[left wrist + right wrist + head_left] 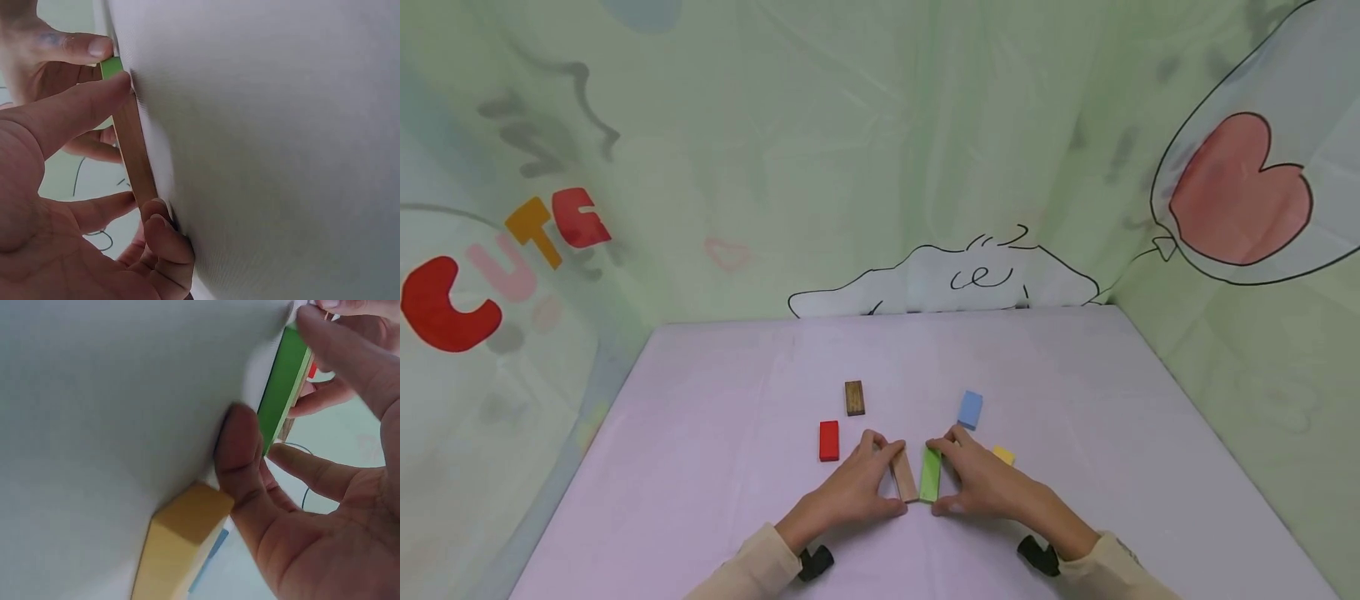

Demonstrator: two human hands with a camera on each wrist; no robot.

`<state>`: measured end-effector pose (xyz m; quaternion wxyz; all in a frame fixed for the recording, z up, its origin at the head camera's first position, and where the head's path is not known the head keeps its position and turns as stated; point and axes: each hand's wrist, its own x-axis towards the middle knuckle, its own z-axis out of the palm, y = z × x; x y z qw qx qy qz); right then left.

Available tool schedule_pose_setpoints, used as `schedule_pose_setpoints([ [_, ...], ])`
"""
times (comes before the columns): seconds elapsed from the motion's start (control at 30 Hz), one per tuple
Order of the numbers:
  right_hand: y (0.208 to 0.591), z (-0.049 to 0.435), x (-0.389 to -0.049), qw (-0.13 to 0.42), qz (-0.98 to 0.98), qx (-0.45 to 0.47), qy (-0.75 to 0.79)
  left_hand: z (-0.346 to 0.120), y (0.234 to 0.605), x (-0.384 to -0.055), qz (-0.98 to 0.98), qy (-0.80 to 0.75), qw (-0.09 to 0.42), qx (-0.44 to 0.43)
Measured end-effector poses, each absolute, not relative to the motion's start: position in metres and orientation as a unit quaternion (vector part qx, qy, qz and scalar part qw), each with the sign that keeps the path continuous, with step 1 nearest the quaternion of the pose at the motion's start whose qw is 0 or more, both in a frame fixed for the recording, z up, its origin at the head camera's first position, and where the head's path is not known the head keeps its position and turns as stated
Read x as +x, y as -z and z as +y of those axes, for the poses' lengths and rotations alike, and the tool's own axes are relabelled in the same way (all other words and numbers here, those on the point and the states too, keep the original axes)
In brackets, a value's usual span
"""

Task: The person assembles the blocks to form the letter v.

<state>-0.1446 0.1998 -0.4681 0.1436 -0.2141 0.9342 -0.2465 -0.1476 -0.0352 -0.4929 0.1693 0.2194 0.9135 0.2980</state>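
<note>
In the head view my left hand (863,483) holds a light wooden block (903,476) lengthwise, thumb at the near end and fingers at the far end. To its right, my right hand (983,479) grips a green block (930,476) by its two ends in the same way. Both blocks lie on the table, angled into a V, with their near ends close together; whether they touch I cannot tell. The left wrist view shows the wooden block (136,150) between thumb and fingers. A yellow block (184,534) sits beside the right fingers in the right wrist view.
Left of the hands lies a red block (829,441), with a dark brown block (854,398) farther back. A blue block (970,409) lies beyond the right hand. The pale cloth-covered table (730,400) meets printed curtains (820,167) at its back and sides.
</note>
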Motion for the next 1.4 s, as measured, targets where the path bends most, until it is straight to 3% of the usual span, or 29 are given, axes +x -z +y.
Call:
schedule_pose_setpoints([
  [0.17, 0.468, 0.204, -0.147, 0.143, 0.931, -0.227, 0.247, -0.038, 0.495, -0.146, 0.911, -0.307, 0.171, 0.216],
  [0.43, 0.463, 0.219, -0.156, 0.111, 0.908, -0.280, 0.290, -0.048, 0.504, -0.142, 0.914, -0.298, 0.096, 0.260],
  [0.57, 0.458, 0.226, -0.165, 0.081, 0.912, -0.273, 0.294, -0.058, 0.505, -0.141, 0.908, -0.287, 0.083, 0.295],
  [0.93, 0.455, 0.251, -0.190, 0.028, 0.952, -0.193, 0.238, -0.078, 0.478, -0.139, 0.904, -0.150, 0.179, 0.359],
  [1.4, 0.471, 0.262, -0.203, 0.037, 0.960, -0.152, 0.231, -0.075, 0.475, -0.131, 0.895, -0.080, 0.168, 0.404],
])
